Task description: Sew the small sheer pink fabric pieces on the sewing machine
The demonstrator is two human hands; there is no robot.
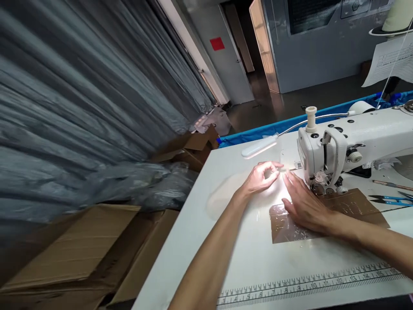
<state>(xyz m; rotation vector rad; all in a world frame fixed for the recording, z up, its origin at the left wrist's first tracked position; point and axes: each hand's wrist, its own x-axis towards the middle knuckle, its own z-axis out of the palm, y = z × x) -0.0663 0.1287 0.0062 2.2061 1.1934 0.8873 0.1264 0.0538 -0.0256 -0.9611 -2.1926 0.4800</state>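
My left hand point(262, 177) is over the white table under a bright light, its thumb and fingers curled together. Anything between those fingertips is lost in the glare. My right hand point(303, 204) lies flat with fingers stretched out, partly over a brown sheet with a shiny clear covering point(280, 224). Its fingertips nearly meet those of the left hand. Just to the right stands a white sewing machine point(335, 155), its needle area partly hidden by my right hand. A small tag with dark marks point(298, 165) is beyond the fingertips.
A lamp point(260, 147) on a bent arm hangs over the table point(193, 241). Printed ruler markings point(306, 286) run along the near edge. Blue-handled thread snips point(392, 201) lie at the right. Open cardboard boxes point(74, 245) and grey curtains point(80, 86) are on the left.
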